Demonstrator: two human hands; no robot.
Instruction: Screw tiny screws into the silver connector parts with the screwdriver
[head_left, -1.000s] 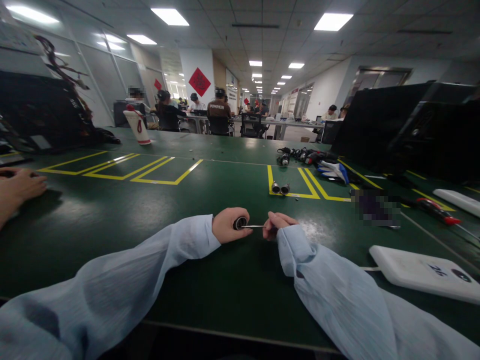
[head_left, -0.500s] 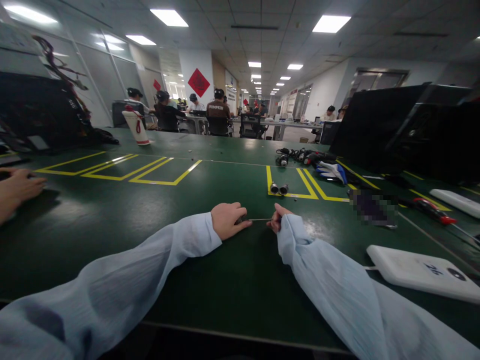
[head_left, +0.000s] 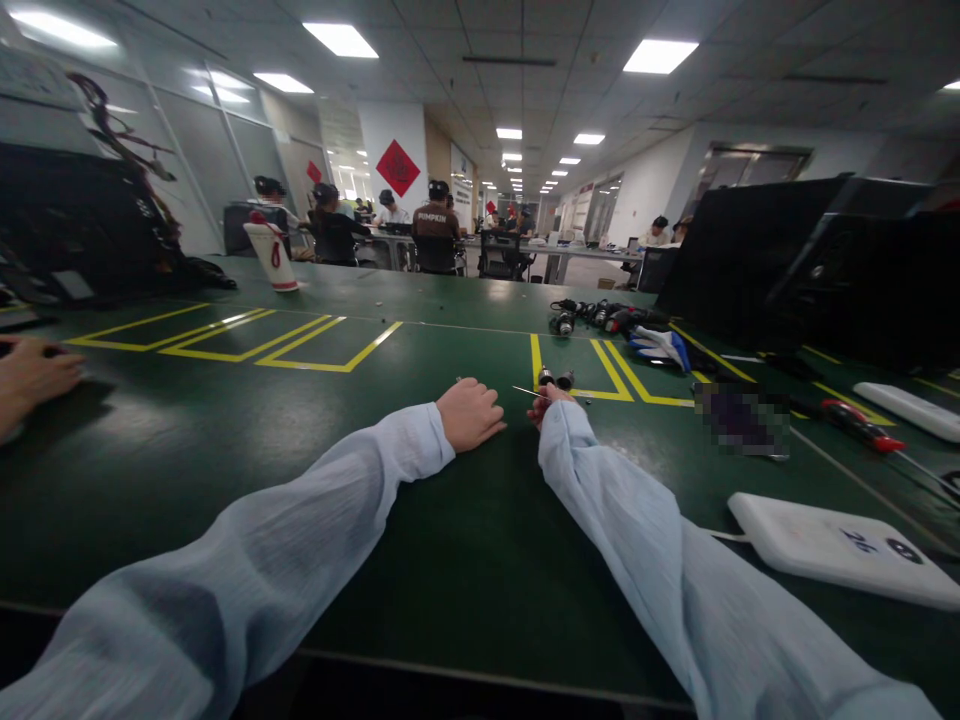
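Slim metal pin [head_left: 523, 391] sits pinched at one end by the fingers of the right hand [head_left: 546, 402], its free tip pointing left of them toward the left hand [head_left: 469, 414], whose fingers are curled together, knuckles up, on the worktop [head_left: 420, 520] (whether they cover anything I cannot tell). Two small metal cylinders [head_left: 556, 378] lie just beyond the right fingers; bracing both wrists on the worktop should, I judge, steady so thin a pin.

dark green table [head_left: 225, 420], yellow lines [head_left: 322, 345]
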